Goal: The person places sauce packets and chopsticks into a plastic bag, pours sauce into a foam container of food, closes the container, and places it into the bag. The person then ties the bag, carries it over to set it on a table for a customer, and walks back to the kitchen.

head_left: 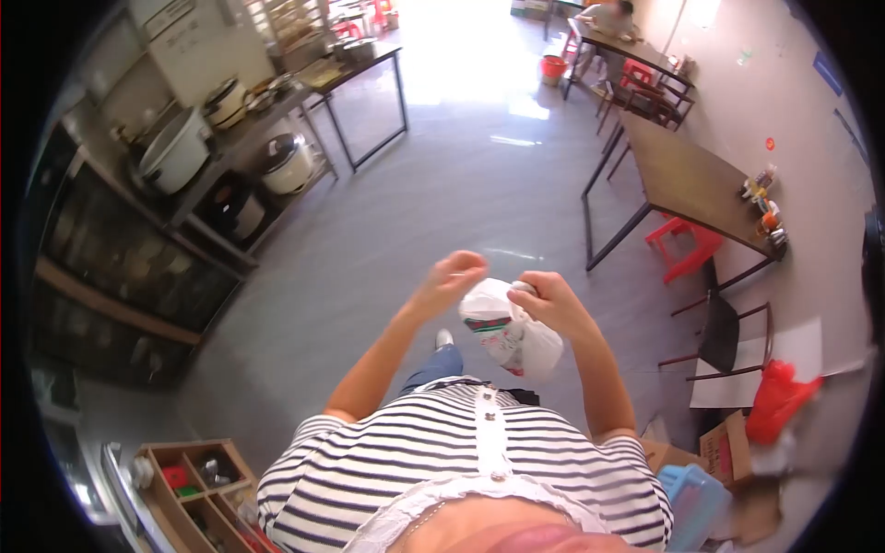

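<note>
A white plastic bag (521, 336) with green and red print hangs in front of my body, over the grey floor. My right hand (544, 297) is closed around the gathered top of the bag. Just left of the bag, my left hand (454, 276) is raised with its fingers curled together; whether anything thin is between them is too small to tell. The bag bulges below my right hand, and its contents are hidden.
Left, a metal counter (212, 166) holds a large pot (175, 152) and cookers. Right stand a brown table (687, 175), a red stool (684, 247) and a chair (719, 336). A wooden compartment box (198, 498) is lower left. A person (608, 20) sits far off.
</note>
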{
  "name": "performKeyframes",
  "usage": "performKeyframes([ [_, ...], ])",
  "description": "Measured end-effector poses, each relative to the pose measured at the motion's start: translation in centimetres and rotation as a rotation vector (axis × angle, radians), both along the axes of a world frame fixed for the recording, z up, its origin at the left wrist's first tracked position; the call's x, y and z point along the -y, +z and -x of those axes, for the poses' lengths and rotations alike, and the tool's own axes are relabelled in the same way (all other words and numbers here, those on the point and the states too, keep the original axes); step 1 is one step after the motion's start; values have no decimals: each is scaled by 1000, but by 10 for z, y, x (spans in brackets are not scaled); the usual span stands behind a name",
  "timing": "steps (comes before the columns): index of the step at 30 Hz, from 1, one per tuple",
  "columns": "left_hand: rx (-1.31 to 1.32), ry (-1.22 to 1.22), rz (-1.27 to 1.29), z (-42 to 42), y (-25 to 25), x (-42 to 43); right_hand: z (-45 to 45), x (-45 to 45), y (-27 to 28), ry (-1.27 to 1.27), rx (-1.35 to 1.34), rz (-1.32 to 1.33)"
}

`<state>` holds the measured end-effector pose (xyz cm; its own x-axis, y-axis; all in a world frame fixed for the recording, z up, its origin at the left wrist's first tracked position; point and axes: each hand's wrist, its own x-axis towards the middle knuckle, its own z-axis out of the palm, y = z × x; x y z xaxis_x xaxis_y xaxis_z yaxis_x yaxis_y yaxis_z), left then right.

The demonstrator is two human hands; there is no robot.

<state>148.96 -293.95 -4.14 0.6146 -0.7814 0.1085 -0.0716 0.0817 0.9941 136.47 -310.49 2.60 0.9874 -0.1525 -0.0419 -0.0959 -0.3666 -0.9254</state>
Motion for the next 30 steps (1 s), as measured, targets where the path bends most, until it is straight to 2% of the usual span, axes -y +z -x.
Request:
performKeyframes([
  [2,-38,162,-175,-61,-43,20,-41,48,-2,17,49,18],
  [3,-90,221,-254,-92,-68,32,-64,71,1,-14,21,-74],
  [5,-154,179,-509,-149,-108,62,-111,115,1,-74,44,-214],
  [6,-134,157,-499,-171,-101,85,-132,136,5,-97,62,-204],
  [8,-472,34,-732,-214,-87,134,-173,179,12,-109,100,-240],
  [9,-470,15,-736,-232,-81,161,-192,200,16,-100,124,-286],
  [11,-766,-139,-364,-267,-66,218,-222,236,36,-136,140,-323],
  [12,-763,-149,-382,-286,-65,249,-238,255,42,-149,160,-360],
  [14,-841,-206,-124,-318,-75,310,-265,295,37,-213,206,-282],
  [15,-837,-214,-138,-335,-74,340,-283,319,34,-257,250,-186],
  [18,-855,-294,-89,-384,-77,432,-333,397,25,-374,276,-304],
  [21,-870,-307,-133,-417,-82,503,-375,469,20,-380,286,-295],
  [25,-842,-196,-166,-471,-73,597,-450,575,27,-325,276,-235],
  [30,-812,22,-168,-553,-71,671,-556,669,27,-235,210,-167],
])
